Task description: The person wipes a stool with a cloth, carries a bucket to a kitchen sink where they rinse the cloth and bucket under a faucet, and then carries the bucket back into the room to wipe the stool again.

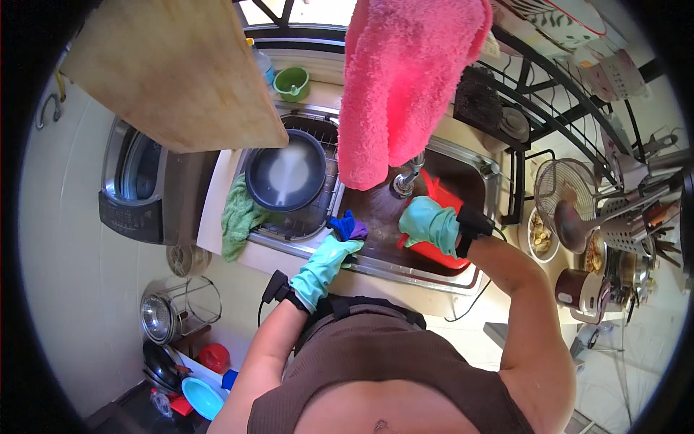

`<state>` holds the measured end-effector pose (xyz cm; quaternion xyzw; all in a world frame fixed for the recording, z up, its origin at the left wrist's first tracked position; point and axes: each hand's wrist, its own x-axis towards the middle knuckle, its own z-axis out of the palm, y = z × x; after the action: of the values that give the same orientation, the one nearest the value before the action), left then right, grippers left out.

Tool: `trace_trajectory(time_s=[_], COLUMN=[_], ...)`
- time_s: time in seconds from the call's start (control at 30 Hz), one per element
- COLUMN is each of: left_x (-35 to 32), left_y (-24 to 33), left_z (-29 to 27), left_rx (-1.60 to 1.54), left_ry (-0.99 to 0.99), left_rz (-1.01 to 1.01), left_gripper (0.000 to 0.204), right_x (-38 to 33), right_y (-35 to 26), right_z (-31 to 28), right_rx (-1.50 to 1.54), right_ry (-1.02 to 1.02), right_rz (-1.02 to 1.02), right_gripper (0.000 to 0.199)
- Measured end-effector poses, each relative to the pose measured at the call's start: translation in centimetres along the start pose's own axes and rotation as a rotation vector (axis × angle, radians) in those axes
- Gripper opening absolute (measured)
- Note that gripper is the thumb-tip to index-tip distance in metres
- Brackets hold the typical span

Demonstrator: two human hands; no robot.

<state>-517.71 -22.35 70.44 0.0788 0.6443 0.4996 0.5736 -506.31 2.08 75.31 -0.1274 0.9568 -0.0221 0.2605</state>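
Both hands wear mint-green rubber gloves. At the sink's front edge, my left hand [329,259] is closed on a crumpled blue and purple cloth [349,226]. Farther right, my right hand [429,223] grips a red plastic piece [444,259] standing in the sink basin [372,239]; the glove covers its middle, so its full shape is hidden. Behind the hands rises a metal tap [405,184], its upper part hidden by a hanging pink towel [405,87]. A dark round pan [285,172] with a pale inside rests on the wire rack left of the basin.
A green cloth [242,217] drapes over the counter's left end. The wooden board [181,79] juts in at upper left, near a green cup [292,84]. To the right are a strainer [565,194], hanging ladle [575,226] and bowl of food [542,235]. A washing machine [130,217] stands left.
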Motion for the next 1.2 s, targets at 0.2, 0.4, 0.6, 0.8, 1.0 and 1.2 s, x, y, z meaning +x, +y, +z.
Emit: trace_trajectory(time_s=[0.2,0.4,0.6,0.8,1.0,1.2], left_x=[0.0,0.8,3.1,7.1,9.8,10.6], left_y=[-0.3,2.2,4.5,3.6,3.4,2.5], left_z=[0.1,1.4,4.4,5.5,6.5,7.7], left_rx=[-0.053,-0.003,-0.009,-0.170,-0.414,-0.575], left_ry=[-0.028,-0.022,0.015,-0.079,-0.200,-0.207], left_rz=[0.031,0.177,0.090,0.203,0.032,-0.055], left_gripper=[0.046,0.051,0.060,0.070,0.041,0.048], right_x=[-3.2,-1.8,-0.4,-2.1,-1.2,4.5], right_y=[-0.3,-1.8,-4.8,-4.9,-3.6,-2.0], right_z=[2.5,8.4,9.4,9.2,7.2,9.2], right_rx=[-0.013,0.063,0.224,0.778,2.394,2.274], right_ry=[0.582,0.741,0.777,1.106,1.150,1.299], right_rz=[0.000,0.230,0.393,0.464,0.245,0.033], right_gripper=[0.012,0.002,0.022,0.044,0.027,0.031])
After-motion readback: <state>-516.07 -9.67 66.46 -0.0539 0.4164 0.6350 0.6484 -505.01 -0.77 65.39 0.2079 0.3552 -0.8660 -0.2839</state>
